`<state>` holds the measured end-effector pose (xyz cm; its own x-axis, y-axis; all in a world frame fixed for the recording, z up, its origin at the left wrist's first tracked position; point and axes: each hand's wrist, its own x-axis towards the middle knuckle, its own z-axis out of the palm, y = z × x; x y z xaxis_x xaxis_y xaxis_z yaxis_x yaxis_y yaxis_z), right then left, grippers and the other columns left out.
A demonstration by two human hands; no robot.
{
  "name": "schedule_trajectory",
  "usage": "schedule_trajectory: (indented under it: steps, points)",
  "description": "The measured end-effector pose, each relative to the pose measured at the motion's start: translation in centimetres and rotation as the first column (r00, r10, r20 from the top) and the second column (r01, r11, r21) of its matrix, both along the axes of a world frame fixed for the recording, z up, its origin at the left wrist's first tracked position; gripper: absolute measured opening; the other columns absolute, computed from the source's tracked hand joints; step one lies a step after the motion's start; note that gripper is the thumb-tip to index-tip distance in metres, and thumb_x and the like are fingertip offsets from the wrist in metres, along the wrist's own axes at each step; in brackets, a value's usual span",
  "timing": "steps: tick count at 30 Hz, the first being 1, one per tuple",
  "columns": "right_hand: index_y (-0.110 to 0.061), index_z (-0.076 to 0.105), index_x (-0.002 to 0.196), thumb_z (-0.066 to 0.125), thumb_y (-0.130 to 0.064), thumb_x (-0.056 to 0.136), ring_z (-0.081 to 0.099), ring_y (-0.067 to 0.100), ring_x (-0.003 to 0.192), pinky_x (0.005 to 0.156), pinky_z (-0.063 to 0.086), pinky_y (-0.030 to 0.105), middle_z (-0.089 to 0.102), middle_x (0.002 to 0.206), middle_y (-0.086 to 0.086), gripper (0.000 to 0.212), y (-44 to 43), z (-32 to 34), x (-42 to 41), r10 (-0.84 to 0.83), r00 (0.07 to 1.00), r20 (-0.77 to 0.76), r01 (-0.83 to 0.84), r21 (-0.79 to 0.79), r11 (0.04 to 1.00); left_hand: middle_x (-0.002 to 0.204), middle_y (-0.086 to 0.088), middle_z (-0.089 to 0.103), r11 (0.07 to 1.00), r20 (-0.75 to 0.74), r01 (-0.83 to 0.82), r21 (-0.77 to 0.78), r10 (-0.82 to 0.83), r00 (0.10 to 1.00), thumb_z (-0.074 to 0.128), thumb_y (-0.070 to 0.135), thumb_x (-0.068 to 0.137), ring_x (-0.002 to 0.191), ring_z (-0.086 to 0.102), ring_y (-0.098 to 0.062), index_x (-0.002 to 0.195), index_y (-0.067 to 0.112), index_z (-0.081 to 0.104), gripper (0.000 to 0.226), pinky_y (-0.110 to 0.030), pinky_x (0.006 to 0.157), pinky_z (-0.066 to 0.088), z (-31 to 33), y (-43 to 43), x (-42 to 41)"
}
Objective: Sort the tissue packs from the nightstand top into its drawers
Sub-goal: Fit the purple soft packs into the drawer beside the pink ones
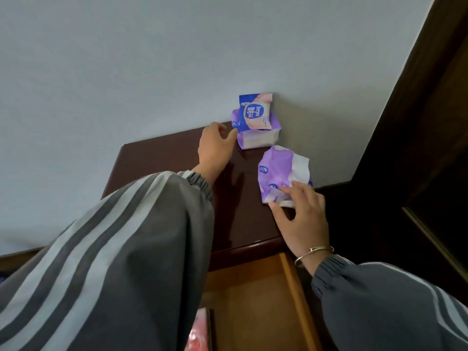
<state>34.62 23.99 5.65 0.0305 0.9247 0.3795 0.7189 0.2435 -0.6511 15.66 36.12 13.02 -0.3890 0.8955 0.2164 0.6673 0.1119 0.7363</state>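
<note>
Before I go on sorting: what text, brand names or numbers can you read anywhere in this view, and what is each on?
"Deeyeo": on the blue pack leaning on the wall, printed sideways.
Large white Chinese characters beside it on the same pack: too blurred to read.
Small round logos on the near purple pack: too small to read.
Rear purple pack and the red pack in the drawer: no readable text.

The wide grey striped sleeve point(121, 262) covers the left part of the dark wooden nightstand top point(243, 198) and most of the open light wooden drawer point(253, 300). A pink-red glossy packet point(198, 333) in the drawer is blurred and cut off by the bottom edge.
</note>
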Motion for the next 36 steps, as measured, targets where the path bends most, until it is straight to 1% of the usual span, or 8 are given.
schedule_trajectory:
  steps: [3, 8, 17, 20, 24, 27, 30, 36]
  points:
    - [-0.017, 0.064, 0.105, 0.067, -0.035, 0.079, 0.048, 0.027, 0.106, 0.076, 0.039, 0.026, 0.057, 0.121, 0.003, 0.032, -0.1, 0.0, -0.1, -0.022, 1.0, -0.004, 0.022, 0.005, 1.0, 0.115, -0.007, 0.063, 1.0, 0.018, -0.014, -0.022, 0.014, 1.0, 0.06, 0.04, 0.088, 0.103, 0.059, -0.021, 0.114, 0.007, 0.058, 0.043, -0.025, 0.079, 0.04, -0.5, 2.7, 0.4]
    - [-0.023, 0.062, 0.107, 0.065, -0.038, 0.079, 0.047, 0.022, 0.11, 0.069, 0.046, 0.028, 0.055, 0.124, -0.002, 0.032, -0.2, -0.1, -0.1, -0.035, 0.999, -0.004, 0.035, 0.004, 0.999, 0.103, -0.007, 0.063, 0.998, 0.03, -0.039, -0.041, 0.04, 0.999, 0.063, 0.048, 0.084, 0.098, 0.06, -0.026, 0.092, 0.012, 0.057, 0.037, -0.028, 0.073, 0.04, -1.2, 5.8, 1.1]
    - [-0.024, 0.062, 0.109, 0.067, -0.037, 0.078, 0.047, 0.018, 0.112, 0.067, 0.035, 0.015, 0.055, 0.125, -0.003, 0.034, -0.2, -0.2, -0.1, -0.029, 0.999, -0.023, 0.029, 0.014, 0.999, 0.125, -0.012, 0.05, 0.959, -0.122, -0.094, -0.267, 0.063, 0.991, 0.063, 0.065, 0.074, 0.119, 0.049, -0.029, 0.123, 0.01, 0.057, 0.074, -0.04, 0.099, 0.042, -1.1, 8.4, 2.1]
    - [-0.025, 0.062, 0.108, 0.067, -0.037, 0.077, 0.048, 0.02, 0.11, 0.066, 0.037, 0.018, 0.055, 0.124, -0.003, 0.033, -0.3, -0.2, -0.1, -0.034, 0.999, -0.023, 0.035, 0.036, 0.999, 0.122, -0.01, 0.058, 0.96, 0.053, -0.093, -0.263, 0.11, 0.992, 0.066, 0.057, 0.075, 0.116, 0.053, -0.028, 0.111, 0.013, 0.064, 0.057, -0.04, 0.099, 0.045, -0.4, 8.6, 1.6]
    - [-0.022, 0.063, 0.105, 0.069, -0.035, 0.076, 0.049, 0.023, 0.109, 0.065, 0.04, 0.022, 0.057, 0.122, -0.001, 0.031, -0.2, -0.4, -0.3, -0.053, 0.999, -0.003, 0.053, 0.057, 0.997, 0.109, -0.006, 0.065, 0.989, 0.427, -0.147, -0.014, 0.138, 0.894, 0.071, 0.034, 0.081, 0.103, 0.063, -0.023, 0.088, 0.016, 0.054, 0.026, -0.039, 0.091, 0.051, 0.7, 7.3, 1.7]
    - [-0.021, 0.063, 0.104, 0.066, -0.035, 0.078, 0.049, 0.024, 0.109, 0.066, 0.045, 0.027, 0.057, 0.122, 0.0, 0.03, -0.2, -0.4, -0.2, -0.051, 0.999, 0.013, 0.05, 0.06, 0.997, 0.092, -0.004, 0.06, 0.979, 0.625, -0.159, 0.127, 0.046, 0.779, 0.064, 0.022, 0.089, 0.084, 0.061, -0.019, 0.078, 0.02, 0.04, 0.027, -0.021, 0.065, 0.053, 2.5, 4.6, 1.6]
    - [-0.019, 0.063, 0.103, 0.065, -0.033, 0.079, 0.05, 0.027, 0.106, 0.067, 0.048, 0.032, 0.058, 0.121, 0.002, 0.028, -0.2, -0.4, -0.1, -0.05, 0.998, 0.031, 0.047, 0.081, 0.996, 0.096, -0.006, 0.061, 0.977, 0.691, -0.15, 0.153, 0.003, 0.723, 0.059, 0.024, 0.093, 0.077, 0.055, -0.015, 0.088, 0.017, 0.042, 0.019, -0.019, 0.057, 0.042, 4.3, 0.2, 0.7]
    - [-0.012, 0.062, 0.096, 0.063, -0.029, 0.083, 0.051, 0.029, 0.099, 0.07, 0.042, 0.029, 0.061, 0.111, 0.005, 0.021, -0.4, 0.0, -0.1, -0.054, 0.996, 0.065, 0.047, 0.108, 0.993, 0.101, -0.007, 0.066, 0.985, 0.819, -0.012, 0.173, -0.137, 0.557, 0.052, 0.024, 0.098, 0.08, 0.062, -0.012, 0.113, 0.001, 0.052, 0.028, -0.02, 0.063, 0.049, 6.9, -13.2, -3.5]
